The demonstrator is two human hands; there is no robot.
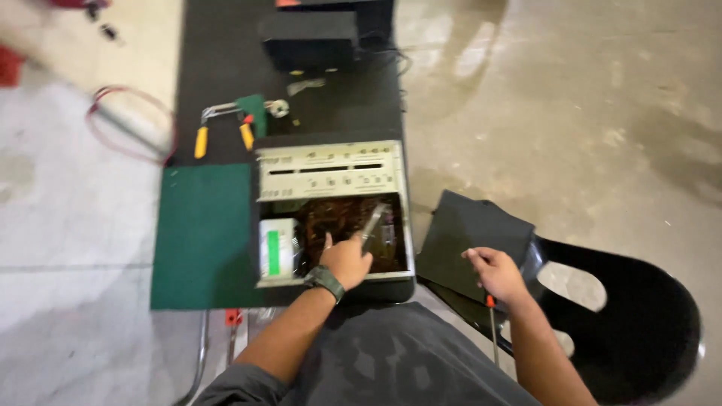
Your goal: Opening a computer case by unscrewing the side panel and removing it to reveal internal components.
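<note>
While the view blurs a little, I can still make out the long black table (pixel 218 60) running up the middle of the concrete floor (pixel 571 98), with a green mat (pixel 203 233) laid on its near left part. Off to my right stands a black plastic chair (pixel 639 323), and a flat black panel (pixel 470 237) rests across its near edge, just beside the table.

Lying on its side at the table's near end is the open computer case (pixel 331 210), its pale metal rear plate facing up and away from me and its brownish board showing inside. A silver box with a green label (pixel 277 248) sits in the case's left corner. Farther up the table there is a dark boxy unit (pixel 312 37), and between it and the case lie pliers with yellow handles (pixel 222 128).

My left hand (pixel 346 259) is down inside the case, fingers curled around a slim grey metal piece (pixel 372 222) that sticks up and away at a tilt; I cannot tell what kind of part it is. A dark watch (pixel 325 280) sits on that wrist. My right hand (pixel 496 274) hovers over the panel's edge, fingers closed on a screwdriver (pixel 492 331) with an orange collar, its shaft pointing down toward my lap.
</note>
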